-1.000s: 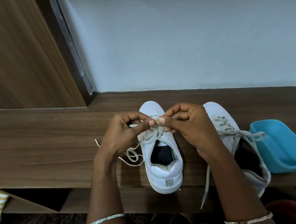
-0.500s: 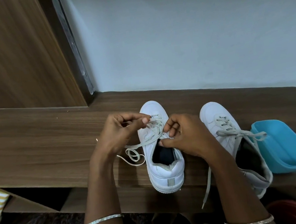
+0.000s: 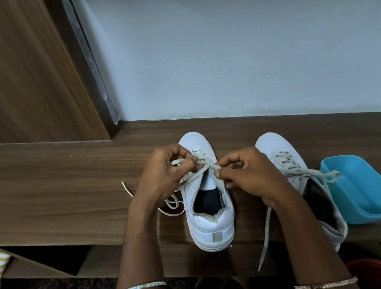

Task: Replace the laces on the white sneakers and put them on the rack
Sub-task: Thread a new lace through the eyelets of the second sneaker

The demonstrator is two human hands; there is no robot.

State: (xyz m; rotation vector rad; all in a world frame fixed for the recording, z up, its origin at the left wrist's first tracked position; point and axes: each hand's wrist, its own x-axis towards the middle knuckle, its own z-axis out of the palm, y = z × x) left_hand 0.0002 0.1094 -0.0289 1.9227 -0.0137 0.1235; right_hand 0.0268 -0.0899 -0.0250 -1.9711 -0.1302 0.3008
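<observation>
Over the middle white sneaker (image 3: 210, 225), which stood heel toward the person on the wooden shelf top (image 3: 57, 186), the left hand (image 3: 164, 173) was curled, its fingertips pinching the pale lace (image 3: 194, 175) beside the upper eyelets. The right hand (image 3: 249, 176) was curled too, thumb and forefinger nipping the same lace at the opposite eyelet edge. The second sneaker (image 3: 278, 149) stood just right, touching a blue tub (image 3: 364, 184).

Dim, soft indoor light, faint shadows, wide-angle bending at edges, blurred bottom-left corner
</observation>
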